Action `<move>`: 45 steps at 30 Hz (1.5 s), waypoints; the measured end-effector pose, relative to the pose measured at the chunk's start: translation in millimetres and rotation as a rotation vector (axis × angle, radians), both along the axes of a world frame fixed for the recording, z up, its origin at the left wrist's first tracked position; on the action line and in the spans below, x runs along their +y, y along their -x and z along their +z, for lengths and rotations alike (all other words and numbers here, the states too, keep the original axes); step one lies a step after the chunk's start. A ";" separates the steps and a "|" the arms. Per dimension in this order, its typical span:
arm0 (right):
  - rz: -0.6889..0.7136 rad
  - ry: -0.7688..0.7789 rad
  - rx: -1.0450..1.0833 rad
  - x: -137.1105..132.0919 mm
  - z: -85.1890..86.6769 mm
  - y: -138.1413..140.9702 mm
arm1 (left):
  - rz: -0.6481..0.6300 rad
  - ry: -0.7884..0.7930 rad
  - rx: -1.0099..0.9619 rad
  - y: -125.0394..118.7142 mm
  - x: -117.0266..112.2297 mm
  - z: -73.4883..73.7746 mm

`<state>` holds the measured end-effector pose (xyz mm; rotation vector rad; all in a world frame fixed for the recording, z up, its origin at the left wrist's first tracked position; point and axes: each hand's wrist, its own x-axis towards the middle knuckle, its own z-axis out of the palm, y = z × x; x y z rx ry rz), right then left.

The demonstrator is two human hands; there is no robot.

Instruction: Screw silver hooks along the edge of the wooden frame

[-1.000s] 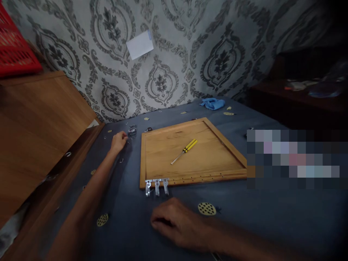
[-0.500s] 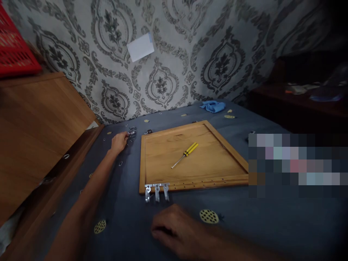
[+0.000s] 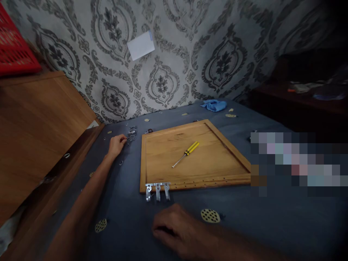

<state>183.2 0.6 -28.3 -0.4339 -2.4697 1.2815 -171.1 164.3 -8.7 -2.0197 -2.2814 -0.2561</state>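
Note:
A wooden board (image 3: 212, 166) with a raised frame lies flat on a dark blue cloth. Three metal hooks (image 3: 157, 191) hang from its near left edge, beside a row of small holes. A yellow-handled screwdriver (image 3: 186, 153) rests on the board's middle. My left hand (image 3: 116, 145) reaches far left of the board and pinches one metal hook (image 3: 131, 138) out of a small pile of loose hooks (image 3: 133, 129). My right hand (image 3: 178, 232) rests palm down on the cloth just in front of the mounted hooks, fingers curled, holding nothing visible.
A wooden cabinet (image 3: 35, 123) stands along the left with a red crate (image 3: 13, 47) on top. A blue rag (image 3: 214, 105) lies at the back by the patterned wall. Dark furniture (image 3: 301, 98) sits at the right. Small fittings dot the cloth near the left arm.
My left hand has drawn one hook a little away from the pile toward me. The right hand has stayed in place.

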 end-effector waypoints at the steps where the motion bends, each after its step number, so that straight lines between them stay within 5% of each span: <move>1: 0.006 -0.002 -0.002 -0.1 0.1 -0.4 | 0.005 -0.006 0.017 -1.9 -4.4 -0.3; 14: 0.015 -0.029 -0.023 0.3 1.9 1.0 | 0.106 -0.086 0.019 -28.2 -19.7 4.4; 20: 0.024 -0.050 0.020 0.3 -1.7 1.2 | 0.108 -0.211 -0.192 -27.9 -27.9 19.2; 24: -0.026 -0.092 0.112 -2.5 -5.2 0.5 | -0.021 -0.229 -0.452 -37.5 -45.3 30.7; 29: -0.279 -0.315 0.403 -2.3 -0.1 -6.5 | -0.265 -0.015 -0.814 -67.9 -93.8 39.3; 35: -0.531 -0.502 0.386 11.6 3.9 -7.5 | -0.458 0.382 -1.006 -103.8 -140.3 52.7; 45: -0.247 -0.621 0.351 -5.9 -0.2 -7.7 | -0.663 0.749 -0.943 -115.2 -159.4 58.1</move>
